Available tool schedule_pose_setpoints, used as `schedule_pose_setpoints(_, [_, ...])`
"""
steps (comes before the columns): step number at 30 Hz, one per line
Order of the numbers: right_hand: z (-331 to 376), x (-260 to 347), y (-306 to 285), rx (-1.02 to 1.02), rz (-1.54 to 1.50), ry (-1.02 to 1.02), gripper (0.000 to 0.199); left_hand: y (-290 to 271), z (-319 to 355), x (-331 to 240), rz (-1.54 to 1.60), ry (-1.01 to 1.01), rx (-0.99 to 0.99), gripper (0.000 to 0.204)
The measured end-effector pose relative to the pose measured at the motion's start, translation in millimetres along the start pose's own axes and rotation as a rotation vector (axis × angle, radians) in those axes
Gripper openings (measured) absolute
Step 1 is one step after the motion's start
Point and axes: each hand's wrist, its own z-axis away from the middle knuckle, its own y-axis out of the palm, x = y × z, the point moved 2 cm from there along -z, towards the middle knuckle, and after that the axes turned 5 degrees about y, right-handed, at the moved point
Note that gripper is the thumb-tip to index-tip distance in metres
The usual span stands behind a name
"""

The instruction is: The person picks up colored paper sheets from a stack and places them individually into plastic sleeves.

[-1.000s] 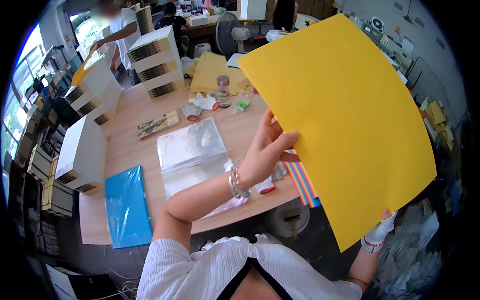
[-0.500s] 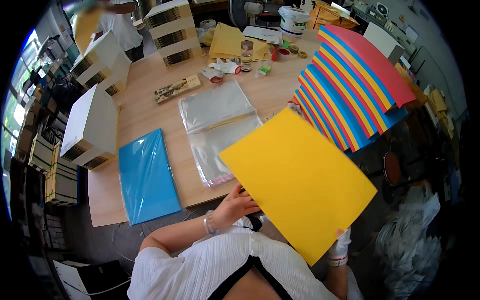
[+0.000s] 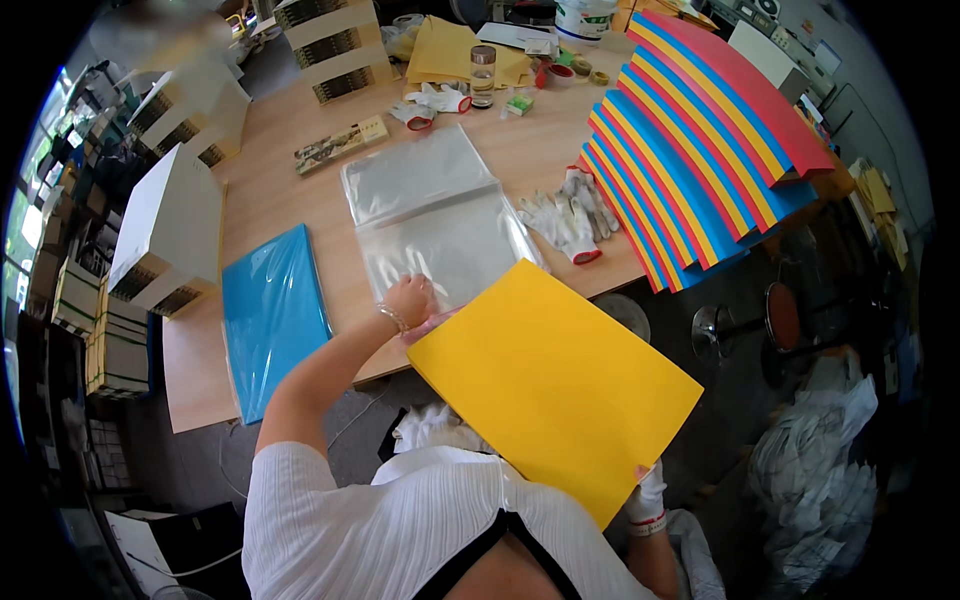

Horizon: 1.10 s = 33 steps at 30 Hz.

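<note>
A large yellow sheet of card point(image 3: 556, 385) is tilted in front of my body. My right hand point(image 3: 648, 495), in a white glove with bare fingertips, grips its lower right corner; most of the fingers are hidden behind the card. My bare left hand point(image 3: 408, 298) is on the near end of a pile of clear plastic bags point(image 3: 440, 235), its fingers curled at the pink-edged opening. The card's left corner lies close beside that hand and covers part of the bags. Left of them is a blue pack point(image 3: 275, 325) in clear wrapping.
Fanned red, blue and yellow card point(image 3: 690, 150) is piled high at the right. White gloves point(image 3: 572, 215) lie beside it. Stacked white blocks point(image 3: 165, 230) line the left side. Farther back are a glass bottle point(image 3: 482, 78), tape rolls point(image 3: 580, 67) and brown envelopes point(image 3: 440, 50).
My left hand has left the yellow card and moved forward and left onto the plastic bags. The card, held in my right hand, has shifted left, uncovering the gloves on the table.
</note>
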Motion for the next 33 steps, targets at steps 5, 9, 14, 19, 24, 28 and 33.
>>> schedule_pose_setpoints(5, [-3.9,-8.6,-10.2,0.088,-0.215,0.111,0.051,12.6,-34.8,28.3,0.063,-0.099,0.006,0.019])
schedule_pose_setpoints(9, [-18.1,-12.6,-3.8,0.124,-0.242,0.176,0.052,2.9,-34.7,36.7,0.347,-0.264,-0.239,0.021])
schedule_pose_setpoints(14, [-42.9,-14.5,5.3,0.166,-0.279,0.154,0.049,2.4,8.7,38.9,-0.115,0.076,-0.387,0.033])
schedule_pose_setpoints(19, [-80.2,-17.9,30.3,0.183,-0.306,0.105,0.046,-15.7,49.7,58.5,-0.110,-0.443,-0.385,0.036])
schedule_pose_setpoints(24, [-97.1,-24.2,53.2,0.288,-0.376,0.092,0.039,-31.6,47.9,64.1,0.884,-0.877,-0.190,0.054])
schedule_pose_setpoints(28, [-102.0,-19.5,57.6,0.250,-0.227,0.009,0.038,-35.0,39.2,65.1,0.595,-0.659,-0.178,0.041])
schedule_pose_setpoints(33, [-107.5,-18.3,76.8,0.221,-0.363,0.076,0.038,-41.8,42.7,64.9,0.299,-0.470,-0.564,0.030])
